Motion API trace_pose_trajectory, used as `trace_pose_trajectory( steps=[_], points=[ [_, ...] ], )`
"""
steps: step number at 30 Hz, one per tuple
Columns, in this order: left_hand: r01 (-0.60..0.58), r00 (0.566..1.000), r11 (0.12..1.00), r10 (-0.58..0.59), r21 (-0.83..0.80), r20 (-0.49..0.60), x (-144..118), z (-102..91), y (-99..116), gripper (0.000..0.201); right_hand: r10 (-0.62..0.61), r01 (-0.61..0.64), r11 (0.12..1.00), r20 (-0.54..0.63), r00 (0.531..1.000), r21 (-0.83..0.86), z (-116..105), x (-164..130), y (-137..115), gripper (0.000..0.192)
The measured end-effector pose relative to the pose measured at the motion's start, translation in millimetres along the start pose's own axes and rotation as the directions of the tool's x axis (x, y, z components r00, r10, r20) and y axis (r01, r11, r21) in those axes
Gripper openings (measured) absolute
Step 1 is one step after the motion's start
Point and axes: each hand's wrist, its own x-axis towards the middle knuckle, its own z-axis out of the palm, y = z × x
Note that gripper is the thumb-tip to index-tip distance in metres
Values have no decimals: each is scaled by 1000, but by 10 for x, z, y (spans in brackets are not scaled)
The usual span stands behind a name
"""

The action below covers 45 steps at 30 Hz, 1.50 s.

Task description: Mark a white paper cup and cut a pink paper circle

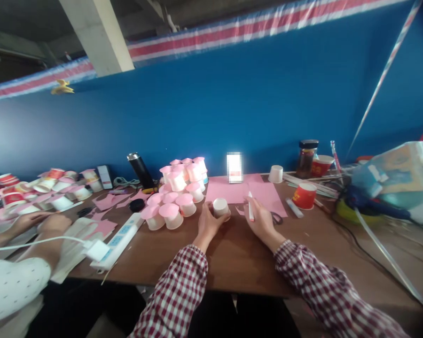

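Two hands in checked sleeves are resting on a brown table [239, 263], seen from above and behind. The left hand [207, 224] is curling around a small white cup [220, 207], fingers wrapped about its side and thumb near its rim, so the hand is half closed on it. The cup is sitting on the table just in front of a pink sheet [232, 190]. The right hand [262, 219] is pinching a white pen [250, 205] between thumb and fingers, the other fingers loosely folded; the pen is pointing away from the person, its tip lying over the sheet's near edge. Scissors [277, 218] are peeking out just beyond the right hand.

Left of the cup, a heap of pink-topped cups [178, 195] is standing stacked in layers. A white power strip [121, 238] is lying slantwise near the table's front edge, and a black flask [141, 171] is leaning behind the heap. To the right, a red cup [305, 195] is standing near a white marker [294, 207], with a dark jar [306, 158] behind them by the blue wall [232, 103].

At far left, another person's hands [42, 220] are lying flat on pink paper, well apart from the cup.
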Motion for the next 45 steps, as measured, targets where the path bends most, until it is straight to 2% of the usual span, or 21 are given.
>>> trace_pose_trajectory(
  steps=[4, 8, 11, 14, 17, 21, 24, 28, 32, 39, 45],
  points=[
    [-26, 1000, 999, 26, 23, -13, -65, -15, -29, 93, 12, -13, 1000, -2, 1000, -18, -18, -36, -12, 31],
    [-76, 996, 990, 80, 118, -26, -76, -17, -35, 106, 34, -35, 999, -12, 999, -42, -24, -61, -24, 31],
    [-103, 993, 981, 112, 164, -45, -92, -37, -30, 97, 49, -50, 997, -8, 999, -56, -18, -69, -16, 32],
    [-182, 977, 960, 200, 214, -68, -112, -56, -20, 82, 58, -58, 997, -2, 998, -59, -16, -70, -2, 33],
    [-301, 940, 908, 335, 292, -72, -131, -54, 1, 76, 61, -61, 997, 7, 998, -55, -27, -75, -6, 33],
    [-425, 888, 809, 460, 406, 13, -168, -28, 47, 68, 60, -60, 997, 19, 998, -46, -53, -101, -66, 32],
    [-432, 886, 772, 460, 467, 59, -194, -13, 63, 56, 57, -55, 997, 34, 998, -47, -57, -136, -141, 30],
    [-403, 901, 779, 429, 480, 62, -187, -1, 40, 44, 59, -56, 997, 64, 996, -52, -24, -176, -233, 30],
    [-425, 890, 776, 452, 466, 60, -158, 12, 18, 32, 62, -58, 997, 78, 995, -54, 29, -184, -295, 28],
    [-473, 863, 766, 501, 435, 56, -203, -7, 70, 30, 88, -85, 995, 50, 995, -51, 102, -221, -269, 37],
    [-493, 853, 774, 520, 398, 45, -237, -26, 106, 26, 73, -71, 995, 36, 997, -63, 123, -239, -228, 36]
  ],
)
